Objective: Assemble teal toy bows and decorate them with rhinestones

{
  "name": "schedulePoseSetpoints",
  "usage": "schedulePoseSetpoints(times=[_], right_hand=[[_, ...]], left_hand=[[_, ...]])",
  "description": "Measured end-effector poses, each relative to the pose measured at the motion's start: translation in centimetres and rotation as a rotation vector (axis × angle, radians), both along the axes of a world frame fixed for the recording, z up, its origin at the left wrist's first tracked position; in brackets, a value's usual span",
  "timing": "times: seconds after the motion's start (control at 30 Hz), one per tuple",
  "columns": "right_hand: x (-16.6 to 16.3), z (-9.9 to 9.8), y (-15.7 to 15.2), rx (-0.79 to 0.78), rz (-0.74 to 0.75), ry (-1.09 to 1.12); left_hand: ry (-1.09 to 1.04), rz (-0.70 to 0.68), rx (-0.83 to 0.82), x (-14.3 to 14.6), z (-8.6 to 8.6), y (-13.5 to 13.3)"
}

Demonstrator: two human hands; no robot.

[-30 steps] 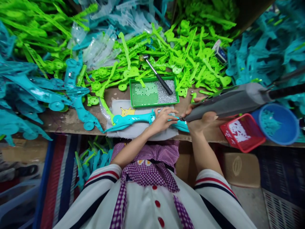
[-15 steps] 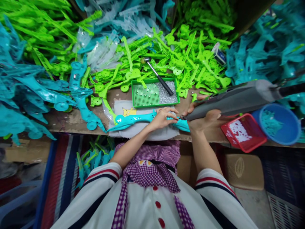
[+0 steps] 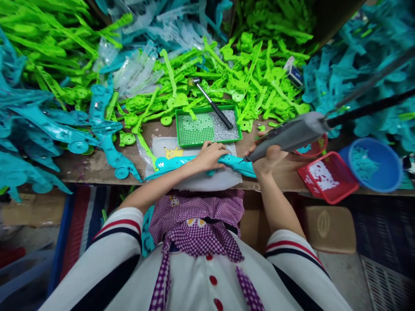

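"Teal plastic part (image 3: 238, 164), where's it sitting?"
"On grey cloth (image 3: 201, 180), workbench (image 3: 81, 172) near edge. Left hand (image 3: 209, 156) has fingers half-curled over it, can't tell if gripping."
"Right hand (image 3: 266, 159)?"
"Wrapped round a grey driver (image 3: 292, 134). Green tray (image 3: 194, 137) beyond, hammer handle (image 3: 220, 115) over it."

On my feed I count one grey power tool (image 3: 290, 134), one hammer (image 3: 220, 113), one green tray (image 3: 188, 144), two red containers (image 3: 346, 177), one blue basin (image 3: 391, 168) and lime-green pieces (image 3: 177, 101) beyond counting.
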State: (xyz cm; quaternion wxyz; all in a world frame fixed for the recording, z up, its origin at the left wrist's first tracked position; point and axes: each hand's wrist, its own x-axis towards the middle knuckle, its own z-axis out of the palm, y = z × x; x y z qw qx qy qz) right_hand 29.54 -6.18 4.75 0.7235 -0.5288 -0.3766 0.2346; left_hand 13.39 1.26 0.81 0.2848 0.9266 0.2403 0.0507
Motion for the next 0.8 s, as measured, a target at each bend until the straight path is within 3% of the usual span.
schedulePoseSetpoints(times=[0.43, 0.53, 0.7, 0.8], right_hand=[[0.3, -3.8, -0.5, -0.107, 0.161, -0.012], [0.7, -2.6, -0.3, -0.100, 0.165, 0.035], [2.0, 2.2, 1.8, 0.075, -0.031, 0.044], [1.7, 3.4, 3.9, 0.078, 0.041, -0.057]], left_hand=[[-0.066, 0.027, -0.063, -0.3, -1.5, 0.2], [-0.072, 0.036, -0.053, -0.5, -1.8, 0.2], [-0.059, 0.045, -0.061, -0.4, -1.5, 0.2], [-0.049, 0.065, -0.072, -0.4, -1.2, 0.1]])
